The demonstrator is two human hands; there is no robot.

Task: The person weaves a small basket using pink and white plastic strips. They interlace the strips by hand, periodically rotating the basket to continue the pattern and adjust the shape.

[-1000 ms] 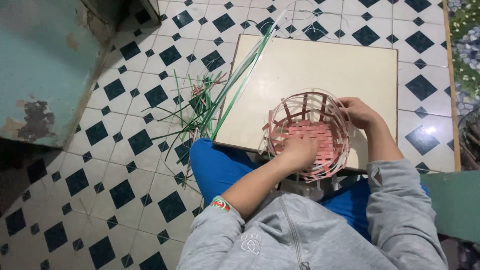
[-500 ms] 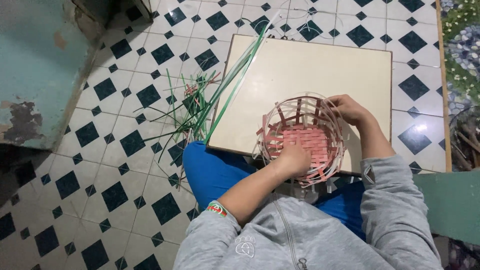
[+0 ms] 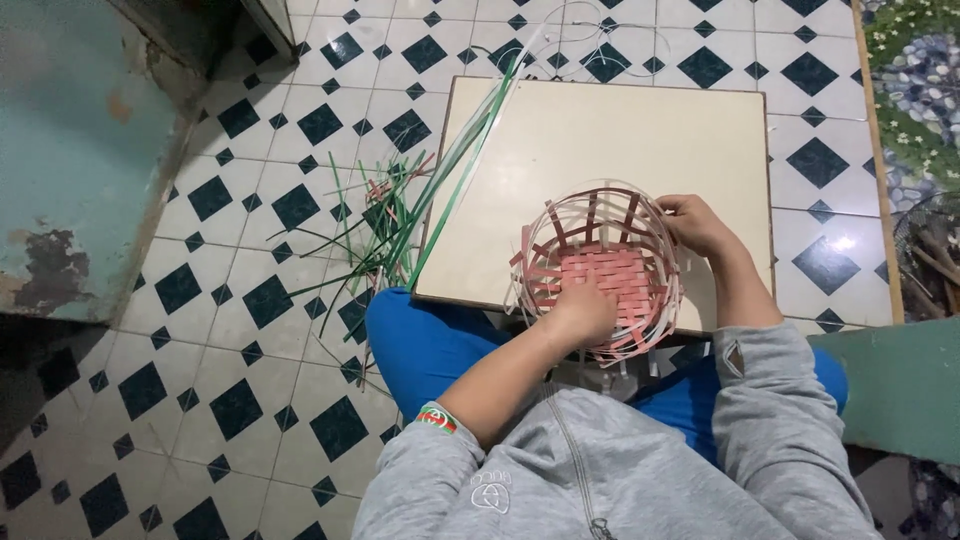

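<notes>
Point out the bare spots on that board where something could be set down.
The cream square board is bare across its far half, from the long green strips on its left edge to its right edge. Near the person it is crowded: the pink and white woven basket sits there, left hand inside it, right hand on its rim.

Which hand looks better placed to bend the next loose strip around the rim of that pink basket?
Probably the right hand: its fingers sit at the far rim of the pink and white woven strip basket, among the upright strips. The left hand reaches inside, pressing on the woven base, so it seems better suited to steadying.
</notes>
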